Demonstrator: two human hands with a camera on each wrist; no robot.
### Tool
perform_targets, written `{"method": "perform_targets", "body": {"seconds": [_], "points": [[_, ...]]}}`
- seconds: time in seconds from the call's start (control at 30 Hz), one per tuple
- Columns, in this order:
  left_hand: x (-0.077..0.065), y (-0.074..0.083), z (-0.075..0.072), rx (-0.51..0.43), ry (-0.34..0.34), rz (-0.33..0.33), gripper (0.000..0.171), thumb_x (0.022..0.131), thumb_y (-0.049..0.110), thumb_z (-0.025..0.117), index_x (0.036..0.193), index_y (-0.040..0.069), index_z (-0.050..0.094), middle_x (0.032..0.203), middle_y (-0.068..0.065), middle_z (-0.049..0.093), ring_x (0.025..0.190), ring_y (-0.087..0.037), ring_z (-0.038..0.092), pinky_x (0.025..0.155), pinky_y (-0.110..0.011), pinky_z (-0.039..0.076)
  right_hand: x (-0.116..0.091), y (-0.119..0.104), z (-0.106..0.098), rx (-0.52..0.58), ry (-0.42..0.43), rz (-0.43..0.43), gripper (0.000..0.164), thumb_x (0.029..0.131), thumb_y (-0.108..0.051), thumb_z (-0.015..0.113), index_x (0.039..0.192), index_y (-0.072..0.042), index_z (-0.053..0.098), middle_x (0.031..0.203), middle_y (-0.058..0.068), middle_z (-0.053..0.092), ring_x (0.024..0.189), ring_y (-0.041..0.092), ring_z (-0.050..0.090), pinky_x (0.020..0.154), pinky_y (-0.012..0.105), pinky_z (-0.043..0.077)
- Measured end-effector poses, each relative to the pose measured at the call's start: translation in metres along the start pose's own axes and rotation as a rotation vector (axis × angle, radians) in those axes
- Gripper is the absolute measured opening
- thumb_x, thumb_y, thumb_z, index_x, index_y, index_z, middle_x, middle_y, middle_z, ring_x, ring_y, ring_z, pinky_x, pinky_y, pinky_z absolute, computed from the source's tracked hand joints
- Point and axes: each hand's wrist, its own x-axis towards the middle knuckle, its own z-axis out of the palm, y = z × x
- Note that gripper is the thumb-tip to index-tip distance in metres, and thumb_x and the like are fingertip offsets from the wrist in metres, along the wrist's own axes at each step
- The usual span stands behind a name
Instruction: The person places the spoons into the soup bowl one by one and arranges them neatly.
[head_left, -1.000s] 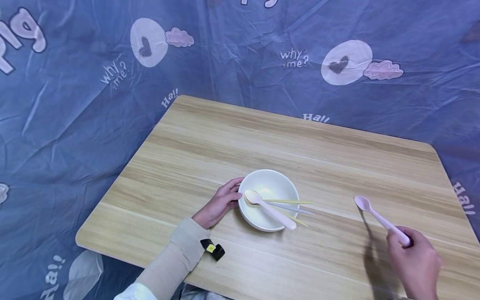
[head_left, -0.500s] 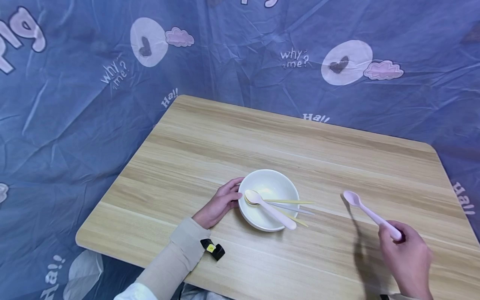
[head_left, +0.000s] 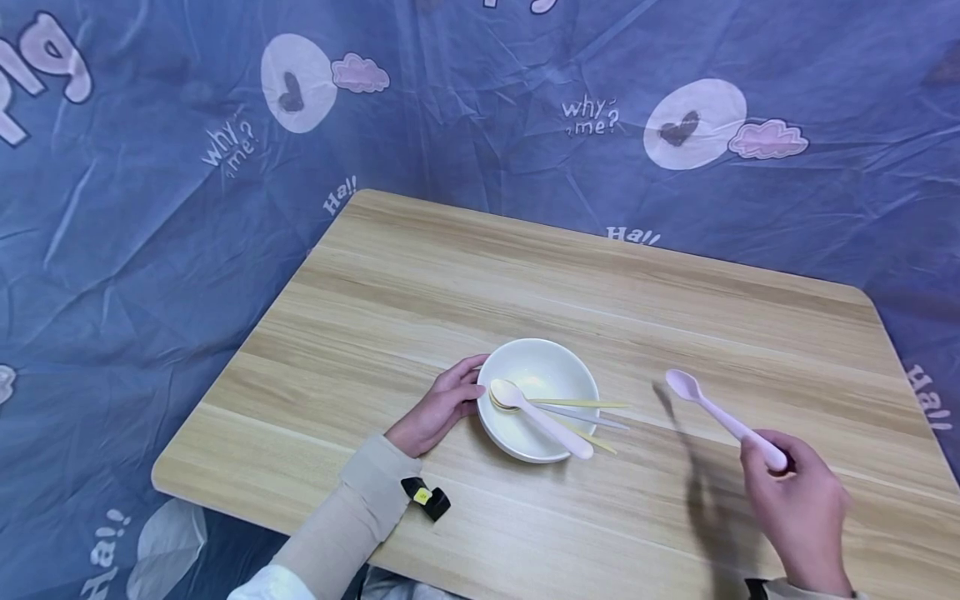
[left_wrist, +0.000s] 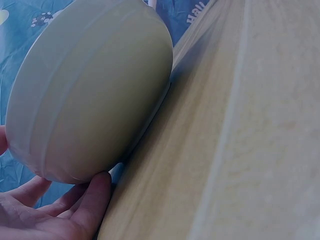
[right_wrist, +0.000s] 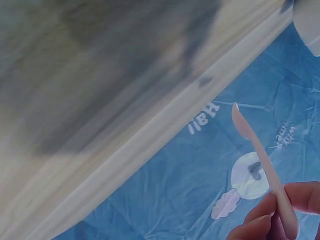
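A white bowl stands on the table, and my left hand grips its left side, thumb at the rim. The left wrist view shows fingers against the lower outside of the bowl. Inside lean a pale pinkish spoon and several thin handles, yellow and bluish-grey, sticking out over the right rim. To the right, my right hand pinches a lilac spoon by its handle end, above the table, its head pointing toward the far left. That spoon also shows in the right wrist view.
The wood-patterned table has rounded corners. Behind it and to its left hangs a blue printed cloth. A black strap with a yellow tag is at my left cuff.
My right hand has moved left and slightly away from me with the lilac spoon, closer to the bowl. The left hand and the bowl have stayed in place.
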Motion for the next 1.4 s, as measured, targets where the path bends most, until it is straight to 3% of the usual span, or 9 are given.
{"method": "perform_targets", "body": {"seconds": [0.6,0.8,1.1,1.4], "points": [[0.004,0.003,0.002,0.006,-0.01,-0.002,0.056,0.091,0.011,0.048,0.144,0.007,0.032,0.142,-0.021,0.042,0.119,-0.021,0.049,0.088,-0.029,0.047,-0.003,-0.029,0.002,0.105,-0.027,-0.016,0.014,0.082,-0.017,0.067,0.095,-0.011,0.07,0.053,-0.015,0.047,0.045,0.001,0.039,0.043,0.018,0.03],[0.003,0.002,0.001,0.0,-0.002,0.0,0.056,0.091,0.011,0.049,0.144,0.007,0.032,0.141,-0.021,0.042,0.116,-0.021,0.05,0.087,-0.029,0.047,-0.009,-0.045,0.006,0.167,-0.039,-0.124,0.011,0.081,-0.011,0.067,0.092,-0.01,0.071,0.055,-0.015,0.046,0.042,0.003,0.034,0.041,0.019,0.03],[-0.004,-0.006,0.007,-0.027,0.013,-0.009,0.059,0.09,0.011,0.049,0.146,0.005,0.029,0.146,-0.021,0.037,0.117,-0.02,0.05,0.088,-0.03,0.047,-0.022,-0.062,0.015,0.236,-0.129,-0.227,0.012,0.079,-0.006,0.07,0.089,-0.013,0.07,0.063,-0.011,0.05,0.041,0.006,0.031,0.039,0.02,0.028],[-0.005,-0.004,0.007,-0.021,0.017,-0.015,0.058,0.09,0.011,0.05,0.145,0.007,0.031,0.144,-0.02,0.039,0.113,-0.018,0.052,0.087,-0.033,0.047,-0.033,-0.076,0.03,0.283,-0.171,-0.365,0.015,0.076,0.001,0.071,0.085,-0.011,0.069,0.069,-0.007,0.055,0.052,0.004,0.038,0.046,0.019,0.031]]}}
